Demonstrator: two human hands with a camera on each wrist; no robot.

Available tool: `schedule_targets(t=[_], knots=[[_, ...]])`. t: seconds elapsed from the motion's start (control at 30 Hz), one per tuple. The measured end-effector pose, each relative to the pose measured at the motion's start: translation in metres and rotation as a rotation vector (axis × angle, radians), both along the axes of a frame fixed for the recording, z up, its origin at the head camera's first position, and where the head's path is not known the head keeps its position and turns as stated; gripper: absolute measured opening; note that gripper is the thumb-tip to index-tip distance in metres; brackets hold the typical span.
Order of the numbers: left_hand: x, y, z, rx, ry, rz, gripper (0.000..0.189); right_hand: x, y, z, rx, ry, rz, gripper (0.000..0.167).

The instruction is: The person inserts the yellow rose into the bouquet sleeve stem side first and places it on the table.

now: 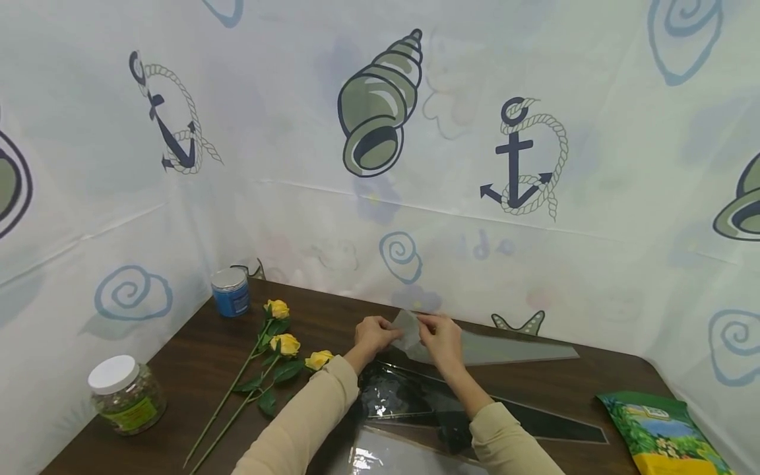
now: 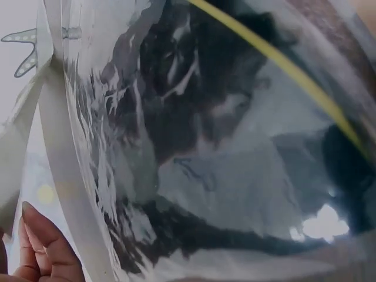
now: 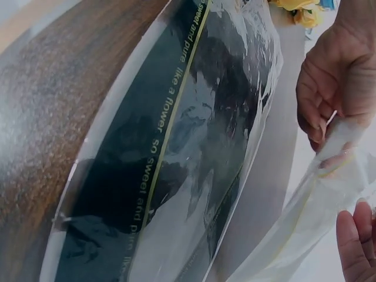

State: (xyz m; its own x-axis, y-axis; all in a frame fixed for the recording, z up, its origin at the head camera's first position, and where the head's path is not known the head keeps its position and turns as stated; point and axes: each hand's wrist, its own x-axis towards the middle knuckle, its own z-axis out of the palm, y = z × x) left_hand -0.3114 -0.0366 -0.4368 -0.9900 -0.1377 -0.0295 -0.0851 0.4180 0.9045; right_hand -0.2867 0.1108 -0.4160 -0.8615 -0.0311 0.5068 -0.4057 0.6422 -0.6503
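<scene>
Both hands are raised over the table near its back edge, holding a whitish translucent plastic flower sleeve (image 1: 505, 347). My left hand (image 1: 374, 336) pinches the sleeve's left end between thumb and fingers. Close beside it, my right hand (image 1: 443, 339) pinches the same end from the right, where the film stands up in a fold. The rest of that sleeve tapers away to the right. Below the hands lies a clear and black flower sleeve (image 1: 388, 394), glossy and wrinkled; the right wrist view shows lettering along its yellow stripe (image 3: 157, 158).
Yellow roses (image 1: 286, 345) with long stems lie left of the forearms. Farther left stand a white-lidded jar (image 1: 127, 399) and, at the back, a blue can (image 1: 230, 293). A green and yellow bag (image 1: 662, 429) lies at the right. Patterned cloth (image 1: 285, 218) hangs behind the table.
</scene>
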Motion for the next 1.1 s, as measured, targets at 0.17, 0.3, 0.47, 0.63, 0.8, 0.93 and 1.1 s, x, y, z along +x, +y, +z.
schedule_targets(t=[0.17, 0.3, 0.47, 0.63, 0.8, 0.93, 1.1], knots=[[0.003, -0.004, 0.0, 0.092, 0.008, -0.036, 0.026, 0.001, -0.001, -0.005, 0.003, 0.008, -0.015, 0.017], [0.007, -0.008, 0.0, 0.114, 0.012, -0.039, 0.026, 0.001, -0.003, -0.007, 0.007, -0.011, -0.001, 0.017], [0.014, -0.015, 0.016, 0.075, 0.074, -0.053, 0.028, -0.001, -0.002, -0.007, 0.0, -0.017, -0.003, 0.018], [0.031, -0.04, 0.06, 0.073, 0.093, -0.164, 0.019, -0.008, 0.007, 0.003, -0.004, -0.003, -0.013, 0.02], [0.069, -0.088, 0.086, -0.096, -0.022, -0.427, 0.015, -0.013, 0.02, 0.014, 0.005, 0.014, -0.051, 0.021], [0.111, -0.13, 0.068, -0.274, -0.05, -0.481, 0.011, -0.013, 0.018, 0.012, 0.001, -0.043, -0.033, 0.022], [0.147, -0.159, 0.034, -0.38, -0.116, -0.416, 0.013, -0.01, 0.002, 0.0, -0.029, -0.101, 0.02, 0.022]])
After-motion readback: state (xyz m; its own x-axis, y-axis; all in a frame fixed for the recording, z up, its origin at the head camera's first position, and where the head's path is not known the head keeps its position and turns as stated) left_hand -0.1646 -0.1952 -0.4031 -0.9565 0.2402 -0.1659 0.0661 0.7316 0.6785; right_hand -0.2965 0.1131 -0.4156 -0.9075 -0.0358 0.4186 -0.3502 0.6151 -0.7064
